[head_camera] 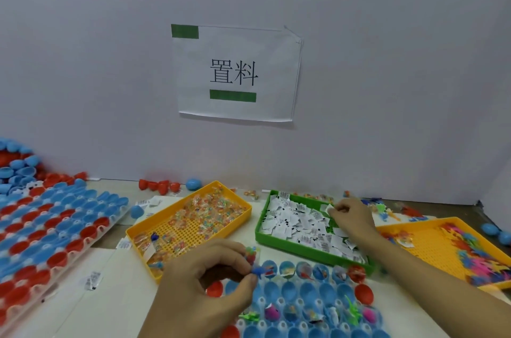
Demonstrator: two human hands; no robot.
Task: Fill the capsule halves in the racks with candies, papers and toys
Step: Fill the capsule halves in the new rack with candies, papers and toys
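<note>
Pinching a small blue plastic toy (257,271), the left hand (204,279) hovered over the clear capsule rack (304,307).
At two o'clock, the right hand (351,216) gripped white paper slips (330,209) in the green plastic tray (262,227).

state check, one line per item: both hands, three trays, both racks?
left hand: pinches a small blue toy over the near rack
right hand: pinches a paper slip in the green tray
left yellow tray: partly filled, candies
green tray: heaped with papers
right yellow tray: toys along its right side
near rack: partly filled
left rack: red and blue halves, contents unclear
</note>
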